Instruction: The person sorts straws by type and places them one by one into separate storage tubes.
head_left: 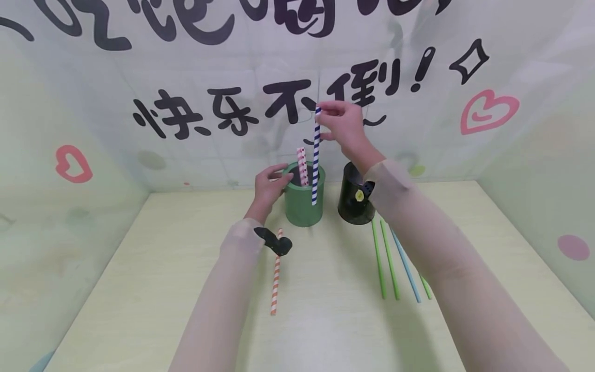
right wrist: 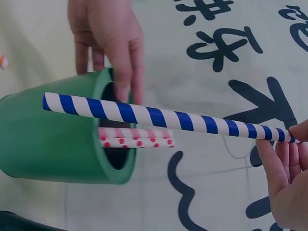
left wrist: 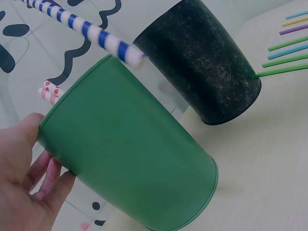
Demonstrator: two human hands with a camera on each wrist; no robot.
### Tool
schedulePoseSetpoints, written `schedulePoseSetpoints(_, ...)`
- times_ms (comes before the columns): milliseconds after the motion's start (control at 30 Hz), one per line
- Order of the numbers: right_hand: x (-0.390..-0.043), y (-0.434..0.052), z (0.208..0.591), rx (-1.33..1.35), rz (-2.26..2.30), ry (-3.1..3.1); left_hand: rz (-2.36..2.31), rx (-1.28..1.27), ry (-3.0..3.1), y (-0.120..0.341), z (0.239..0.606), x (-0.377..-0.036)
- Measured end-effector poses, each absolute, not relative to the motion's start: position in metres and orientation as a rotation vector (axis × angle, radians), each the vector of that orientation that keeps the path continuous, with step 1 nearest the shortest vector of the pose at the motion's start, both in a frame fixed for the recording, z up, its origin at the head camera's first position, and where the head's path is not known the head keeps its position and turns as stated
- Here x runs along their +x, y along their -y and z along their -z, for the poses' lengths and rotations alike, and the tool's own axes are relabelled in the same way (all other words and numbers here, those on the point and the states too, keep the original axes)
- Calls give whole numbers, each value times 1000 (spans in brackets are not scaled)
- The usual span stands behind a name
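My right hand pinches the top end of a blue-and-white striped paper straw, which hangs nearly upright in front of a green cup. The straw's lower end is outside the cup, below its rim. My left hand holds the cup at its left rim, with a digit over the edge, as the right wrist view shows. Two pink-and-white patterned straws, one dotted, stand inside the cup. Beside it on the right stands a black cup, partly hidden by my right wrist in the head view.
An orange-and-white striped straw lies on the table left of centre, partly behind my left wrist. Green straws and a blue straw lie at right; yellow and purple straws show in the left wrist view. A printed curtain hangs behind.
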State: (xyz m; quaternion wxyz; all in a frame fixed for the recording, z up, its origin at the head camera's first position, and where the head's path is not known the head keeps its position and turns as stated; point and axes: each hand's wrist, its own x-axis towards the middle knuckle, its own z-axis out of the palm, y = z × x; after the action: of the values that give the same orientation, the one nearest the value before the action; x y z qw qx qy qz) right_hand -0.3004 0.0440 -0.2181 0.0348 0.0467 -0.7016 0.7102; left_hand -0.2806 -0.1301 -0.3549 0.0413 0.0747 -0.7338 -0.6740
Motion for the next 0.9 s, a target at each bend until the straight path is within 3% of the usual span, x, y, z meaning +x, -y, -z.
schedulePoseSetpoints(400, -311, -41, 196, 148, -2186, 2036, 2063, 241, 2245, 131, 356, -282)
schedulePoseSetpoints(900, -318, -42, 252, 50, -2161, 2133, 2059, 222, 2235, 131, 357, -283)
